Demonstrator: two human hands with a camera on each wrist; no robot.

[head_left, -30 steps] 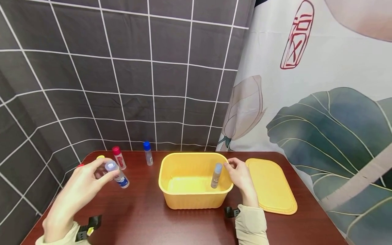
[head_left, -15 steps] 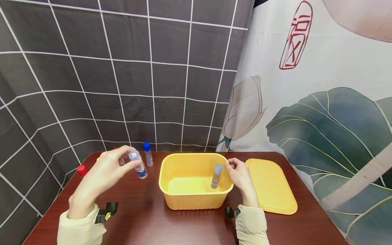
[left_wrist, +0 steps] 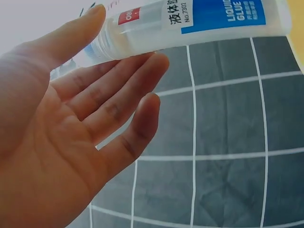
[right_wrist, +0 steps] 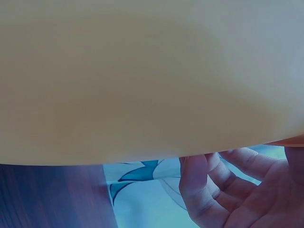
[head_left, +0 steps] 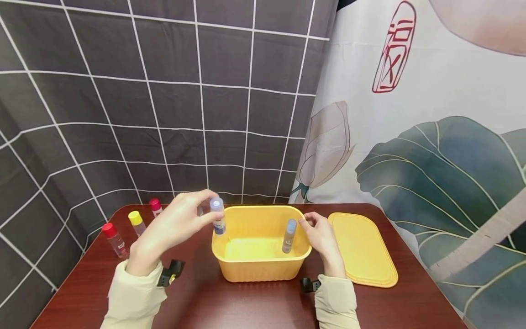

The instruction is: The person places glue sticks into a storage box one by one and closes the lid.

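Observation:
My left hand [head_left: 174, 226] pinches a clear liquid glue bottle [head_left: 218, 223] near its pale cap, between thumb and fingers. The bottle hangs nearly upright at the left rim of a yellow plastic box [head_left: 263, 270]. Its blue "LIQUID GLUE" label [left_wrist: 223, 16] shows in the left wrist view. Inside the box, at the right, a second glue bottle [head_left: 289, 240] with a light blue cap stands slightly tilted. At the box's right rim, my right hand [head_left: 324, 237] grips the edge with thumb and fingers; the right wrist view shows its fingers [right_wrist: 194, 178] under the wall.
To the left stand a red-capped bottle [head_left: 115, 240], a yellow-capped bottle [head_left: 137, 222] and a dark-pink-capped bottle [head_left: 155, 207]. Another bottle is mostly hidden behind my left hand. A yellow lid [head_left: 363, 249] lies right of the box on the brown table [head_left: 246, 306].
My left hand has carried the glue bottle rightward from the left bottles to the box's left rim. The bottles it was covering show again. My right hand stays on the rim.

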